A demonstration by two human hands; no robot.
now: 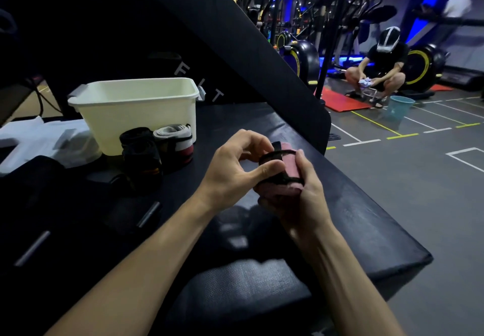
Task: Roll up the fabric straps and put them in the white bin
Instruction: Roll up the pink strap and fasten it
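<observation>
A rolled pink fabric strap with black edging (pixel 289 170) sits between both my hands above the black padded bench. My right hand (pixel 303 194) cups it from below and the side. My left hand (pixel 235 168) pinches its black end with thumb and fingers. The white bin (pixel 136 115) stands on the bench to the far left of my hands. In front of the bin lie a black strap bundle (pixel 140 147) and a grey, white and red strap roll (pixel 176 143).
The black bench (pixel 340 204) ends at a sloped edge to the right, above a grey floor. White cloth (pixel 39 139) and dark items lie at left. A slanted black panel rises behind the bin. A person crouches far right beside a teal bucket (pixel 399 107).
</observation>
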